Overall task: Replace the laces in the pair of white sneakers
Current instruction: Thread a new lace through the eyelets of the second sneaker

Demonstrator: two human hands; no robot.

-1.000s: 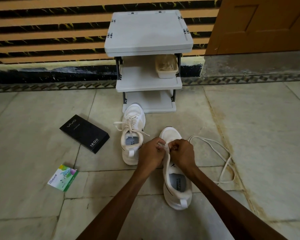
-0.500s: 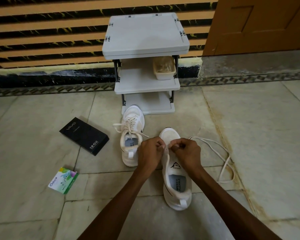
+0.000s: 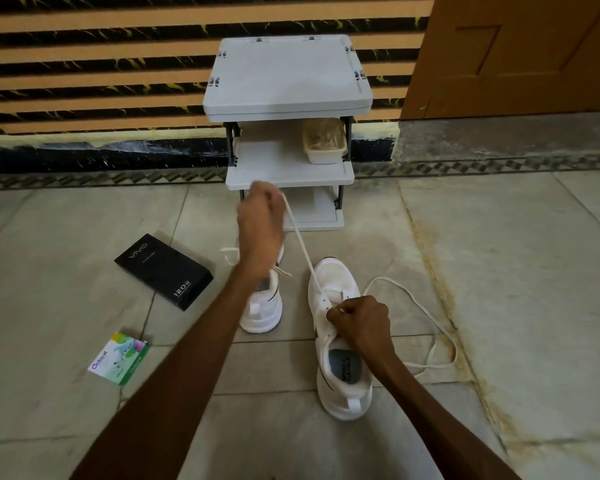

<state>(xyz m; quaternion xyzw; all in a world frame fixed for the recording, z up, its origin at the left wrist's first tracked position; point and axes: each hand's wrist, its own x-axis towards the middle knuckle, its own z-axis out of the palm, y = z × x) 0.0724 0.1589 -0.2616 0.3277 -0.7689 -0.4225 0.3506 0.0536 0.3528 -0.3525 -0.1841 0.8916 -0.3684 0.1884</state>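
Centre frame: left hand (image 3: pixel 260 220) fisted on flat white lace (image 3: pixel 300 244), taut above toe eyelets of white mesh sneaker (image 3: pixel 340 379); right hand (image 3: pixel 361 320) pinches lace beside eyelets. Judged early threading; next: even ends, cross upward.

I see the left hand (image 3: pixel 260 220) raised, gripping the lace (image 3: pixel 300 244), which runs taut to the near sneaker (image 3: pixel 333 275). The right hand (image 3: pixel 361 320) pinches at its eyelets. Slack loops lie right on the floor (image 3: pixel 499 271). The laced second sneaker (image 3: pixel 262 306), black box (image 3: pixel 163 271) and green packet (image 3: pixel 120 358) sit left.
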